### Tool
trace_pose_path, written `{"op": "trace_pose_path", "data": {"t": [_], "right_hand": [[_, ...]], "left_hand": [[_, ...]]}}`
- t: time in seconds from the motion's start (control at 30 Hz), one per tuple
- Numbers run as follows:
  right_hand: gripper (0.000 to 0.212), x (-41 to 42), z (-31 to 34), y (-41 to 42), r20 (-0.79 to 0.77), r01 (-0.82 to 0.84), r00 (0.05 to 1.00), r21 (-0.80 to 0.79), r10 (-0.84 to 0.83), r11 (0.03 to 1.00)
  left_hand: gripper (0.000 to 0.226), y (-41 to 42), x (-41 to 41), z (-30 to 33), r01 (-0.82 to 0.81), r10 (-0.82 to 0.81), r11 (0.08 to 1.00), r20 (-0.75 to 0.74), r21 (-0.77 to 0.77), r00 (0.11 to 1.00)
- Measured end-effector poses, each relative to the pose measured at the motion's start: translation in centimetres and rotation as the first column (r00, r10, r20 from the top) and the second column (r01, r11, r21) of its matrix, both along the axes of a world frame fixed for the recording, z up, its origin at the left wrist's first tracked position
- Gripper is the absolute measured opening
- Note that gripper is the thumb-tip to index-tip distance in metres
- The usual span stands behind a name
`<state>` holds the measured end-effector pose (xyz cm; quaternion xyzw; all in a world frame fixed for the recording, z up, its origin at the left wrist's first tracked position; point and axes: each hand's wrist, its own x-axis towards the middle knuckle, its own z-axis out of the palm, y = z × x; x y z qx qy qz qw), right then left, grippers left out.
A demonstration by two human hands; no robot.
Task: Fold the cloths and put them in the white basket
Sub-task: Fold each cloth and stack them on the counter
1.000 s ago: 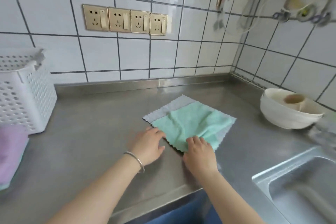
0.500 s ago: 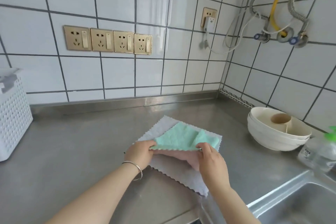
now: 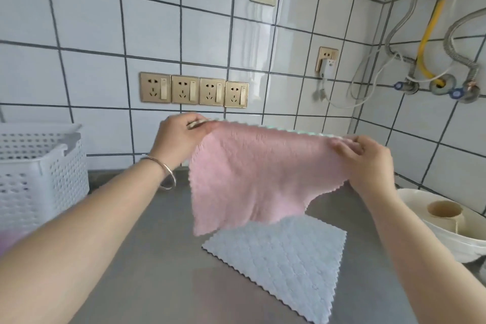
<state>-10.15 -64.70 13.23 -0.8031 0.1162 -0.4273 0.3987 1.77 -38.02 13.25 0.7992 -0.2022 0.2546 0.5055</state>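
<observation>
A cloth (image 3: 257, 176), pink on my side with a green edge showing along its top, hangs spread in the air above the steel counter. My left hand (image 3: 181, 139) pinches its top left corner and my right hand (image 3: 368, 160) pinches its top right corner. Below it a pale grey-blue cloth (image 3: 284, 263) lies flat on the counter (image 3: 147, 258). The white perforated basket (image 3: 39, 173) stands at the far left against the tiled wall, well left of my left hand.
White stacked bowls with a beige cup inside (image 3: 447, 221) sit at the right edge. A row of gold wall sockets (image 3: 194, 91) is behind the cloth. Pipes and hoses (image 3: 431, 60) hang at the upper right corner. Something pink (image 3: 5, 239) shows at the left edge.
Both hands took the green-and-pink cloth off the grey one and raised it up, stretched between them. The grey cloth stayed flat on the counter. The camera tilted upward.
</observation>
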Motion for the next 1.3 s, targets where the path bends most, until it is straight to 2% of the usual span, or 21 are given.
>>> {"op": "trace_pose_path", "data": {"t": [0.07, 0.2, 0.37, 0.43, 0.5, 0.57, 0.63, 0.73, 0.8, 0.9, 0.97, 1.07, 1.2, 1.3], "right_hand": [[0.011, 0.0, 1.7, 2.1, 0.035, -0.111, 0.993, 0.086, 0.109, 0.99], [0.01, 2.8, 1.3, 6.2, -0.05, -0.29, 0.952, 0.164, 0.302, 0.943], [0.018, 7.7, -2.9, 10.8, -0.196, -0.323, 0.902, 0.284, 0.384, 0.903], [0.019, 8.2, -3.2, 12.6, -0.169, -0.34, 0.906, 0.255, 0.387, 0.905], [0.017, 7.5, -2.6, 13.9, -0.087, -0.353, 0.922, 0.213, 0.378, 0.911], [0.02, 5.8, -2.3, 14.8, 0.004, -0.388, 0.919, 0.195, 0.395, 0.901], [0.023, 3.5, -3.2, 15.2, 0.029, -0.45, 0.892, 0.173, 0.452, 0.876], [0.022, 0.8, -7.4, 14.4, -0.132, -0.534, 0.828, 0.114, 0.545, 0.838], [0.027, -0.8, -11.2, 14.1, -0.291, -0.595, 0.742, 0.129, 0.604, 0.794], [0.03, -3.1, -16.0, 13.8, -0.448, -0.65, 0.616, 0.175, 0.648, 0.739], [0.032, -4.5, -18.1, 13.5, -0.501, -0.64, 0.576, 0.215, 0.646, 0.738], [0.029, -6.1, -19.6, 12.6, -0.557, -0.615, 0.542, 0.247, 0.629, 0.749], [0.032, -7.7, -19.6, 11.9, -0.617, -0.612, 0.487, 0.265, 0.619, 0.745], [0.028, -7.7, -18.4, 11.8, -0.635, -0.62, 0.431, 0.308, 0.641, 0.722]], "left_hand": [[0.026, 3.5, -0.4, 1.5, 0.073, -0.077, 0.995, -0.053, -0.07, 0.996], [0.023, 10.6, 0.4, 1.2, 0.103, -0.12, 0.99, -0.194, -0.099, 0.974], [0.024, 16.4, 2.4, -2.7, 0.042, -0.056, 0.998, -0.341, -0.05, 0.938], [0.033, 18.5, 2.7, -2.7, -0.044, 0.029, 0.998, -0.316, -0.04, 0.948], [0.051, 19.7, 1.8, -1.8, -0.118, 0.112, 0.993, -0.255, -0.007, 0.96], [0.044, 20.5, -0.2, -1.3, -0.139, 0.14, 0.99, -0.145, 0.018, 0.979], [0.034, 21.3, -3.2, -2.0, -0.146, 0.149, 0.988, -0.083, 0.039, 0.985], [0.032, 22.9, -7.8, -6.2, -0.031, 0.044, 0.996, -0.164, 0.08, 0.986], [0.029, 24.3, -10.6, -11.1, 0.038, 0.004, 0.99, -0.297, 0.136, 0.955], [0.077, 25.4, -13.9, -17.3, 0.118, 0.024, 0.942, -0.415, 0.313, 0.909], [0.074, 25.4, -15.8, -20.2, 0.179, 0.02, 0.9, -0.449, 0.397, 0.893], [0.046, 24.7, -18.5, -21.9, 0.203, 0.009, 0.9, -0.482, 0.386, 0.876], [0.062, 25.0, -20.0, -21.4, 0.225, 0.004, 0.884, -0.487, 0.41, 0.873], [0.07, 25.1, -19.4, -20.8, 0.282, -0.045, 0.892, -0.552, 0.353, 0.833]]}}
